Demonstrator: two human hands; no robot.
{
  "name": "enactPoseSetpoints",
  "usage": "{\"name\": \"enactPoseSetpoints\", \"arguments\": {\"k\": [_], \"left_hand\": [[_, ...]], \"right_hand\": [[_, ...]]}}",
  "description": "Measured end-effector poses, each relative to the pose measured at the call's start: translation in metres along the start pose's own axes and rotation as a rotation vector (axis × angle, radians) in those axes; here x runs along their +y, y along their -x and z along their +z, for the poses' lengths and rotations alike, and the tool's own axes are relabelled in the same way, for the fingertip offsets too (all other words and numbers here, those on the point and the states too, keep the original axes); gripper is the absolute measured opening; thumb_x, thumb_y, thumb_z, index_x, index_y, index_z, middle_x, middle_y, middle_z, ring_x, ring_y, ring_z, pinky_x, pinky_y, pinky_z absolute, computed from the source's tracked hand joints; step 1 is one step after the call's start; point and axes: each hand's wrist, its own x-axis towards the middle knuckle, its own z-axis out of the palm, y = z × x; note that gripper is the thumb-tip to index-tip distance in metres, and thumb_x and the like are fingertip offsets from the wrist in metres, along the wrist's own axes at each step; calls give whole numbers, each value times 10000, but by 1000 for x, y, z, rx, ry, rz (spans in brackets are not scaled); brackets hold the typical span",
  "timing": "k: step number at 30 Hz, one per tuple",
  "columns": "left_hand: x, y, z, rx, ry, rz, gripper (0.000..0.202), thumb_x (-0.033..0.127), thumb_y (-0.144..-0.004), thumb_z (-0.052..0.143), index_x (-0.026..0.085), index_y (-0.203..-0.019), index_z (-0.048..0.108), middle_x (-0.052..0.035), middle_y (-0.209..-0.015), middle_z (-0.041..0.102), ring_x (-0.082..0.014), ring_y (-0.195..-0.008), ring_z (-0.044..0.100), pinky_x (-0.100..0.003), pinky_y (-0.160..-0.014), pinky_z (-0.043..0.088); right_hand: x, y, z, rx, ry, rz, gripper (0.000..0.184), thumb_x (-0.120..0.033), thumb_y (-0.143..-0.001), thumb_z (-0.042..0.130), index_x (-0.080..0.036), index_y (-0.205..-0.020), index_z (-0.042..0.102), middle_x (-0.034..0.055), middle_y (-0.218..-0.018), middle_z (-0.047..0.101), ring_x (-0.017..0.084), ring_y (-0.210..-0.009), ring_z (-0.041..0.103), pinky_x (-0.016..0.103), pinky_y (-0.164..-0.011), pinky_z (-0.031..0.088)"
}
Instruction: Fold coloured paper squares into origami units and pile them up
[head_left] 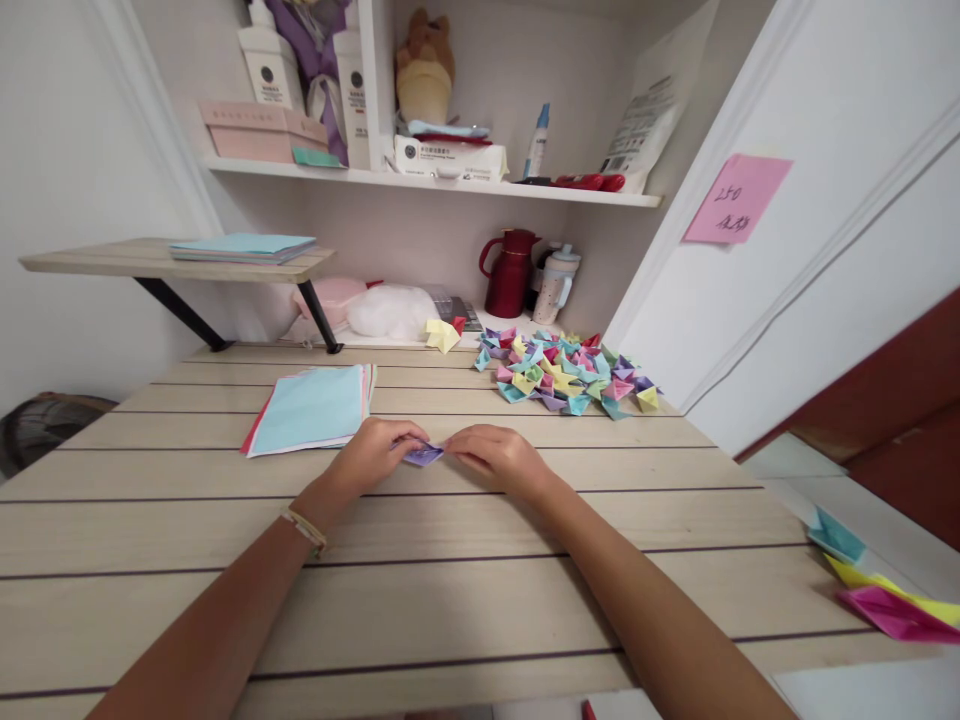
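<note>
A small purple piece of folded paper (pixel 425 456) lies low over the wooden table (pixel 450 600), between my two hands. My left hand (pixel 380 449) has its fingers closed on the paper's left side. At the paper's right corner, the fingertips of my right hand (pixel 495 454) are pressed together in a pinch. Part of the paper is covered by my left fingers. To the left rests a stack of coloured paper sheets (pixel 311 408), light blue on top. Beyond my right hand sits a heap of small folded paper boats (pixel 562 370) in many colours.
A yellow folded paper (pixel 442 336) lies near the back edge. Larger folded papers (pixel 892 600) sit at the right edge. A raised wooden shelf (pixel 97 258) on black legs holds more paper (pixel 244 247). Behind stand a red jug (pixel 510 275) and a pale bottle (pixel 556 287).
</note>
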Motion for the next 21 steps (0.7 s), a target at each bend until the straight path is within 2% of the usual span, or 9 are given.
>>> {"name": "enactPoseSetpoints", "arguments": {"k": [5, 7, 11, 13, 16, 18, 21], "left_hand": [[-1, 0, 2, 3, 71, -40, 202, 257, -794, 493, 217, -848, 684, -2, -856, 718, -165, -776, 653, -247, -709, 488], [-1, 0, 4, 18, 136, -79, 223, 304, -787, 511, 202, -909, 667, -22, -887, 714, -177, -803, 653, -263, -729, 497], [-2, -1, 1, 133, 195, -121, 319, 377, -818, 457, 180, -1009, 619, -59, -993, 686, -191, -906, 630, -280, -785, 490], [-5, 0, -6, 256, 92, -124, 334, 386, -845, 399, 187, -1001, 617, -62, -1018, 673, -199, -924, 618, -294, -806, 474], [-15, 3, -21, 396, -257, -224, 348, 393, -846, 384, 201, -1037, 601, -77, -1055, 652, -246, -974, 586, -352, -830, 441], [-23, 6, -29, 365, -479, -306, 405, 407, -798, 455, 173, -1113, 557, -125, -1130, 607, -305, -1071, 520, -404, -858, 408], [-35, 10, -37, 148, -565, -397, 553, 486, -689, 562, 131, -1112, 542, -178, -1137, 583, -344, -1050, 518, -408, -803, 424]], "right_hand": [[2, 1, 0, 5, -9, 2, 170, -159, -851, 484, -193, -948, 620, 62, -923, 681, 141, -854, 633, 251, -761, 524], [3, 2, 0, 9, 7, 15, 172, -161, -856, 479, -197, -940, 625, 58, -920, 682, 142, -855, 634, 252, -758, 525], [9, 4, -4, 17, 42, 25, 179, -168, -861, 474, -205, -941, 630, 49, -906, 687, 144, -846, 636, 257, -753, 524], [13, 5, -8, 29, 68, 52, 176, -179, -862, 477, -208, -937, 634, 47, -886, 690, 146, -828, 640, 261, -746, 524], [22, 8, -16, 110, 126, 143, 159, -210, -851, 500, -206, -912, 646, 51, -859, 693, 154, -799, 643, 268, -730, 521], [31, 12, -24, 219, 174, 241, 160, -226, -842, 506, -203, -900, 653, 55, -850, 693, 162, -776, 642, 279, -715, 517], [49, 22, -42, 480, 271, 475, 182, -270, -820, 517, -193, -901, 660, 65, -850, 689, 178, -703, 634, 312, -678, 510]]}}
